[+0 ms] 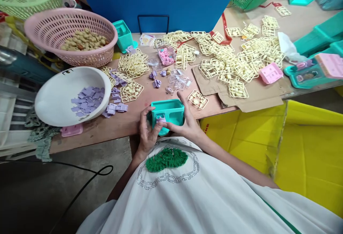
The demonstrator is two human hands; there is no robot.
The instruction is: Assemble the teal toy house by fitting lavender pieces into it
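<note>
A small teal plastic box (170, 111) is held at the near edge of the wooden table (125, 123), between both my hands. My left hand (147, 130) grips its left side, thumb pressing on a small purple piece (161, 119) set in the box's front face. My right hand (189, 121) wraps the right side and underside, fingers against the wall. Loose purple pieces (115, 108) lie on the table just left of the box.
A white bowl (53, 98) holds purple pieces; a pink basket (50, 26) holds tan parts. Cream part frames (235, 62) cover cardboard (257, 94) at right. Clear bits (179, 81), a pink piece (270, 73), teal housings (318, 37) and a yellow bin (308, 144) are nearby.
</note>
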